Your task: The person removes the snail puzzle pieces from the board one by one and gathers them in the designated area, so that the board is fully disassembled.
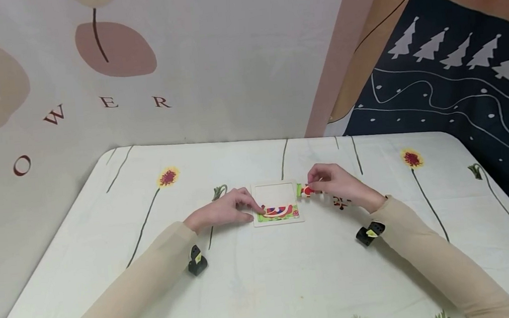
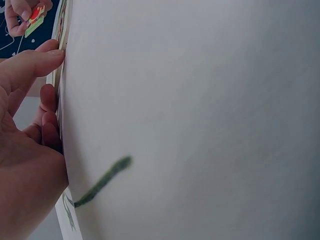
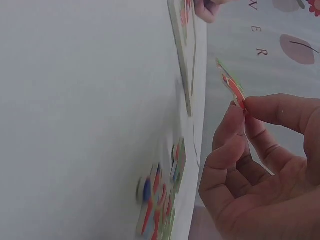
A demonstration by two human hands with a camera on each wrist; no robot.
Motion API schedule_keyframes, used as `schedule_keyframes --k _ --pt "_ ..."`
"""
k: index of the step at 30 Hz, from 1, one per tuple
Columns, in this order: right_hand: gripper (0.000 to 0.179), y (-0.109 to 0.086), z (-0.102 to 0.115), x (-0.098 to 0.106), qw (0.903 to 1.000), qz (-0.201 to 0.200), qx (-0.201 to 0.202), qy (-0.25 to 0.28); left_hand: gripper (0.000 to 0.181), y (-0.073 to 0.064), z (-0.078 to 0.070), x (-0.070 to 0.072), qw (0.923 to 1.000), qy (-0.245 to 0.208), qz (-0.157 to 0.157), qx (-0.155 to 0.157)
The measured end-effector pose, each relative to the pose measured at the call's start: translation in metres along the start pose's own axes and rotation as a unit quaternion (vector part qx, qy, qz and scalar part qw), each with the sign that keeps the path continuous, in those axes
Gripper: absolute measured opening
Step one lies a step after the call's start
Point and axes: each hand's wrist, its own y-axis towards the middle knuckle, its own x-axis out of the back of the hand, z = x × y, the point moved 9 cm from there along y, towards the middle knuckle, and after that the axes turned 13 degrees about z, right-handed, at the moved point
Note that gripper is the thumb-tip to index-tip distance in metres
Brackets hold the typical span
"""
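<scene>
A small white puzzle board (image 1: 275,192) lies on the table; colourful pieces (image 1: 282,214) fill its near part, while the far part shows bare white. My left hand (image 1: 227,209) rests at the board's left side, with its index fingertip on the pieces near the left edge. Between thumb and fingers, my right hand (image 1: 338,179) pinches a red, white and green puzzle piece (image 3: 233,87). That piece is held above the table, just off the board's right edge in the head view.
Several loose puzzle pieces (image 3: 155,205) lie on the table under the right hand, to the right of the board. A white cloth (image 1: 265,279) with printed flowers covers the table. A printed curtain (image 1: 238,79) hangs behind its far edge.
</scene>
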Motion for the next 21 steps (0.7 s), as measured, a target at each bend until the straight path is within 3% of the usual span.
schedule_keyframes --k 13,21 --pt "0.01 -0.019 -0.011 0.014 0.9995 0.01 -0.004 -0.031 0.023 -0.002 -0.002 0.0 1.0 0.001 0.0 -0.004" --pt "0.007 -0.025 -0.028 0.012 0.9985 0.031 -0.03 -0.033 0.023 0.0 0.001 0.0 1.0 0.004 -0.001 -0.002"
